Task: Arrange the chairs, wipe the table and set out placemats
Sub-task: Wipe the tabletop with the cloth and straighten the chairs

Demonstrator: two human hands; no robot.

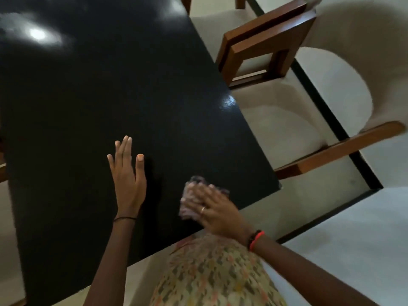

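A glossy black table (106,89) fills the left and middle of the view. My left hand (128,175) lies flat on it near the front edge, fingers spread, holding nothing. My right hand (217,209) presses a crumpled pinkish cloth (194,196) onto the table near its front right corner. A cream-cushioned chair with wooden arms (287,127) stands along the table's right side, its seat partly under the edge. A second wooden chair (267,43) stands behind it.
Pale floor tiles with a dark border strip (344,129) run to the right. My patterned garment (212,272) shows at the bottom. A bit of another wooden chair (2,171) shows at the left edge.
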